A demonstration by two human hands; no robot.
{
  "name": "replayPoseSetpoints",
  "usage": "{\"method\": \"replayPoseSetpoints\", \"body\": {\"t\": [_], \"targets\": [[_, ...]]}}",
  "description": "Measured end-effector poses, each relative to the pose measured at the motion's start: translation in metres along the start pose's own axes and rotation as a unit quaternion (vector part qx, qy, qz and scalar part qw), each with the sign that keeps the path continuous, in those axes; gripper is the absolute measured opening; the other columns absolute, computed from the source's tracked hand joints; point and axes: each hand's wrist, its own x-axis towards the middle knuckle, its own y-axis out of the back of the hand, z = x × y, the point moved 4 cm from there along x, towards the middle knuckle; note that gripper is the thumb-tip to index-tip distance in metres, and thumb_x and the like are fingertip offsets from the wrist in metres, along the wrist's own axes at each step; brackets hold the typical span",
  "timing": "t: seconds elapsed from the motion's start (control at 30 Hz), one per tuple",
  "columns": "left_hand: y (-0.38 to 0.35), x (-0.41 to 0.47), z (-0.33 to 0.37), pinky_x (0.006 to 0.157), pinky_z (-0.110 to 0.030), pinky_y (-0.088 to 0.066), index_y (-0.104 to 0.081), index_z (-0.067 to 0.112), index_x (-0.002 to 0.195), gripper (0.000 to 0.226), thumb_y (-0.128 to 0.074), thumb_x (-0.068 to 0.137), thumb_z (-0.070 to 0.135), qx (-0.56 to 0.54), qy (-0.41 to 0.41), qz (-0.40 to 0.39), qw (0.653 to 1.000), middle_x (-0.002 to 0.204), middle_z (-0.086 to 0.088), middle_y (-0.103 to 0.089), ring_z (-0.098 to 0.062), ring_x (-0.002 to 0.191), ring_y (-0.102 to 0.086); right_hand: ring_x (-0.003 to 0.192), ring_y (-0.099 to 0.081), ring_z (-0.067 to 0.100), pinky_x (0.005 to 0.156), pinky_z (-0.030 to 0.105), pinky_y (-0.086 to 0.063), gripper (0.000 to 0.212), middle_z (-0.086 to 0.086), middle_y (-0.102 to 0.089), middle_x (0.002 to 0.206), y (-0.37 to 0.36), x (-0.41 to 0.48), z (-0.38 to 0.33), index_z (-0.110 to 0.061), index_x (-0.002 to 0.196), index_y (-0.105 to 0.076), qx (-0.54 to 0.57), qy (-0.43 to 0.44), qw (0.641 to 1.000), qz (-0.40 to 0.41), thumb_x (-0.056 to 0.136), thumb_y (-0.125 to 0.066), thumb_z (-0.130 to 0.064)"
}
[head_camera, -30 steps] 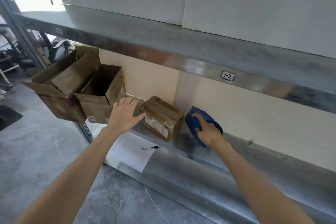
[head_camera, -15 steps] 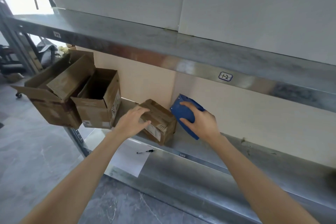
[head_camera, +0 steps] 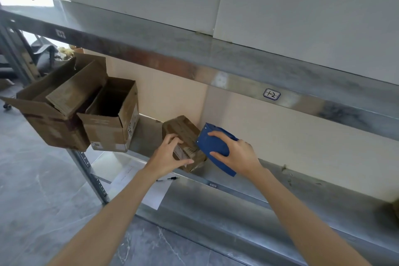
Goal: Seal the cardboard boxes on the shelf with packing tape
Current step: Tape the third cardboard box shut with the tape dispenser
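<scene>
With left hand [head_camera: 167, 155], gripped the closed box [head_camera: 183, 130] at the front of the shelf [head_camera: 269, 181]; with right hand [head_camera: 239, 153], clasped the dispenser [head_camera: 212, 144] just beside its right end. Saw two open boxes [head_camera: 110, 127] further left.

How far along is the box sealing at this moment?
No finished seal is visible. In hand: the left hand grips the small box, flaps closed, while the right hand holds the tape dispenser beside it. Left: taping it, then the large box and middle box, both with flaps open.
</scene>
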Motion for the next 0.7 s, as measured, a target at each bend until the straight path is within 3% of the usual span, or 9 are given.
{"method": "replayPoseSetpoints", "body": {"t": [0.17, 0.3, 0.4, 0.57, 0.7], "targets": [[-0.003, 0.007, 0.001, 0.089, -0.021, -0.048, -0.049, 0.021, 0.117, 0.061, -0.084, 0.073, 0.043, 0.032, -0.015, 0.020, 0.999, 0.130, 0.007, -0.036, -0.004, 0.108, -0.048, 0.062, -0.058, 0.015, 0.057, 0.028, -0.050, 0.052, -0.004, -0.069, 0.091, 0.000, -0.003, 0.003, -0.049, 0.138, -0.033, 0.001, 0.004, 1.000, -0.014, 0.092, -0.056, -0.054], [-0.001, 0.009, -0.003, 0.080, -0.004, -0.035, -0.050, 0.020, 0.119, 0.056, -0.082, 0.075, 0.035, 0.045, -0.020, 0.022, 0.999, 0.134, 0.006, -0.038, -0.001, 0.107, -0.044, 0.056, -0.049, 0.011, 0.056, 0.026, -0.045, 0.052, -0.005, -0.068, 0.085, 0.001, -0.003, 0.002, -0.053, 0.136, -0.030, 0.007, 0.007, 1.000, -0.017, 0.092, -0.057, -0.055], [0.009, 0.011, -0.008, 0.088, -0.013, -0.038, -0.053, 0.021, 0.118, 0.053, -0.082, 0.076, 0.033, 0.034, -0.017, 0.002, 0.999, 0.134, 0.008, -0.042, -0.005, 0.113, -0.048, 0.060, -0.056, 0.013, 0.059, 0.029, -0.049, 0.052, -0.007, -0.066, 0.082, 0.001, -0.002, -0.002, -0.053, 0.137, -0.029, 0.009, 0.015, 0.999, -0.035, 0.092, -0.056, -0.056], [0.039, 0.016, -0.004, 0.099, -0.036, -0.046, -0.065, 0.019, 0.120, 0.043, -0.079, 0.081, 0.028, 0.014, -0.032, 0.015, 0.999, 0.122, 0.006, -0.062, -0.011, 0.112, -0.057, 0.043, -0.039, 0.007, 0.053, 0.024, -0.038, 0.051, -0.009, -0.045, 0.054, 0.002, 0.000, -0.014, -0.049, 0.139, -0.037, -0.014, 0.064, 0.997, -0.035, 0.092, -0.054, -0.055], [0.050, 0.020, 0.007, 0.104, -0.033, -0.045, -0.065, 0.020, 0.127, 0.040, -0.073, 0.088, 0.015, -0.028, -0.026, -0.010, 0.999, 0.125, 0.005, -0.066, -0.011, 0.118, -0.058, 0.040, -0.034, 0.007, 0.050, 0.021, -0.031, 0.051, -0.010, -0.040, 0.052, 0.000, 0.000, -0.026, -0.048, 0.139, -0.039, -0.005, 0.103, 0.994, -0.047, 0.091, -0.057, -0.052]]}}
